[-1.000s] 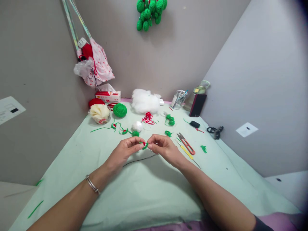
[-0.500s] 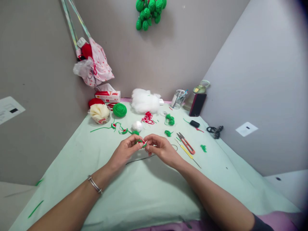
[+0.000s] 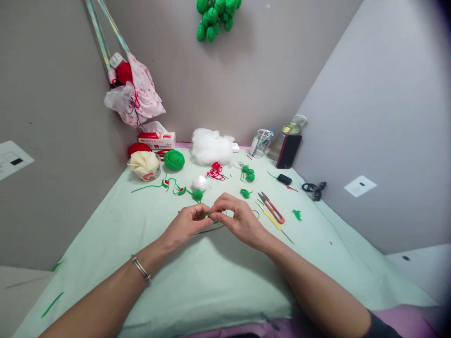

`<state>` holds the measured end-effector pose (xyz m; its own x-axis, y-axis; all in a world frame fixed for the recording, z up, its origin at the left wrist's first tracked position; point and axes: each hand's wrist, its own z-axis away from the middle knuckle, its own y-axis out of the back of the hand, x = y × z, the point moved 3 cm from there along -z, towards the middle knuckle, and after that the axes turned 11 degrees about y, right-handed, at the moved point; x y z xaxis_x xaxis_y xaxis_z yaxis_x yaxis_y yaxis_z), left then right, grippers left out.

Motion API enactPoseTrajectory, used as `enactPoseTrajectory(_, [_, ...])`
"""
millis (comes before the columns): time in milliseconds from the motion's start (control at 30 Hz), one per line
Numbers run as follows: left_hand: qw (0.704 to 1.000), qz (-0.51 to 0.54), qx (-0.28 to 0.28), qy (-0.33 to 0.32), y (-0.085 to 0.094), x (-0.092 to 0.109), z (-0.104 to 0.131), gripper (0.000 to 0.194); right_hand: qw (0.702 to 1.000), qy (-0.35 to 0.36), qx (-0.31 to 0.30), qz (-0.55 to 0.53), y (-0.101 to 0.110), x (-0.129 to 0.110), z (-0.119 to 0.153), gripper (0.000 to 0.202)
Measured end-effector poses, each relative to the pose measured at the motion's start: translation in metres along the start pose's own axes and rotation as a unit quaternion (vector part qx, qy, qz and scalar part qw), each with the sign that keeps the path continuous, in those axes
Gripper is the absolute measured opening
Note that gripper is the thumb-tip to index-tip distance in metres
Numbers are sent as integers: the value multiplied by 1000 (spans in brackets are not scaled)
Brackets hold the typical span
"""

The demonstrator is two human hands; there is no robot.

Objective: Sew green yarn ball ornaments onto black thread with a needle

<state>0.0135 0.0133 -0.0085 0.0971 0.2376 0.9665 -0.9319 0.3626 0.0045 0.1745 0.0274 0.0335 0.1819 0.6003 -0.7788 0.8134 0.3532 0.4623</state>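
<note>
My left hand (image 3: 186, 225) pinches a small green crochet piece (image 3: 206, 216) between thumb and fingers. Most of that piece is hidden by the fingertips. My right hand (image 3: 239, 219) meets it from the other side, thumb and forefinger pressed together at the piece's edge; whether yarn runs between them I cannot tell. Below the hands a thin dark cord (image 3: 211, 229) lies on the cloth. Just beyond them sit a green yarn ball (image 3: 197, 195) and a white ball (image 3: 199, 183).
Orange thread snips (image 3: 273, 209) and a yellow-handled crochet hook (image 3: 272, 219) lie to the right. White stuffing (image 3: 211, 146), a tissue box (image 3: 157, 139), a larger green yarn ball (image 3: 174, 160), a glass cup (image 3: 260, 143) and a phone (image 3: 289, 151) stand at the back.
The red part of the crochet piece, visible before, is now covered by my fingers. My right hand's fingertips have moved slightly left and closed against the left hand's.
</note>
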Motion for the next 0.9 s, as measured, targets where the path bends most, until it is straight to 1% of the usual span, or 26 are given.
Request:
enactPoseTrajectory(33, [1000,-23,-7,5,-1,-2,-1,23,1000,0,21,-18,4,-2,-1,13])
enactPoseTrajectory(67, [999,-45,-15,13,-3,-4,-1,21,998,2,57,-41,10,-3,-2,14])
enactPoseTrajectory(100, [998,-62,-24,21,-4,-5,-1,20,992,4,106,-68,19,-4,-4,15])
enactPoseTrajectory(167, [996,-68,-39,36,-5,-6,-1,19,969,-12,205,-138,41,0,-6,17])
enactPoseTrajectory(200, [997,-53,-42,38,-5,-5,0,19,955,-31,234,-177,53,5,-7,21])
enactPoseTrajectory(233, [998,-28,-42,38,-3,-4,1,19,945,-57,243,-213,64,11,-8,25])
enactPoseTrajectory(267, [998,1,-43,38,-2,-1,2,19,938,-84,236,-238,75,19,-9,29])
enactPoseTrajectory(333, [996,62,-53,42,2,4,4,20,936,-118,223,-244,100,37,-8,34])
enactPoseTrajectory(367, [993,89,-60,47,3,6,5,21,937,-120,235,-228,114,46,-6,36])
enactPoseTrajectory(467, [984,150,-74,65,6,10,6,24,927,-102,320,-168,159,68,6,44])
enactPoseTrajectory(533, [981,167,-72,67,7,10,6,24,919,-98,348,-155,179,76,13,45])
enactPoseTrajectory(567, [981,170,-69,65,7,10,6,24,918,-97,351,-155,184,78,14,44])
enactPoseTrajectory(600, [981,170,-67,63,8,10,5,24,918,-98,351,-156,185,79,14,42])
enactPoseTrajectory(633, [982,169,-64,61,8,9,5,24,920,-98,345,-160,181,78,12,39])
enactPoseTrajectory(667, [982,167,-62,59,8,8,5,24,922,-99,334,-166,173,76,8,34])
enactPoseTrajectory(700, [983,164,-59,58,9,8,4,25,926,-101,319,-174,159,73,4,29])
enactPoseTrajectory(767, [985,156,-58,54,9,7,4,25,937,-109,269,-194,122,63,-4,21])
enactPoseTrajectory(800, [985,153,-56,53,10,7,4,25,943,-114,238,-203,99,57,-7,25])
enactPoseTrajectory(833, [986,149,-55,53,10,7,4,26,951,-121,191,-212,77,50,-8,30])
enactPoseTrajectory(867, [986,147,-54,53,10,6,3,26,963,-124,102,-217,53,43,-9,35])
enactPoseTrajectory(900, [987,144,-53,53,11,6,3,27,969,-123,26,-213,33,35,-9,40])
